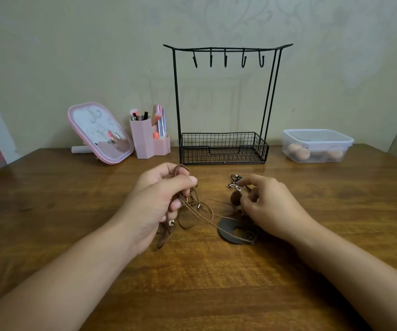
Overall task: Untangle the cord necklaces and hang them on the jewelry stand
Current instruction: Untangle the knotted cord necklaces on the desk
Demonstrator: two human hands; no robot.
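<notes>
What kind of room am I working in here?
Probably a home dressing or vanity table: a pink tabletop mirror, a pink organizer holding makeup brushes, and a black wire jewelry stand stand on a wooden table against a wall.

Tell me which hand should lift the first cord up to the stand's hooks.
Probably the left hand. It already grips a bundle of brown cords raised off the table, while the right hand only pinches at the beads low by the dark ring pendant. All stand hooks are free.
</notes>
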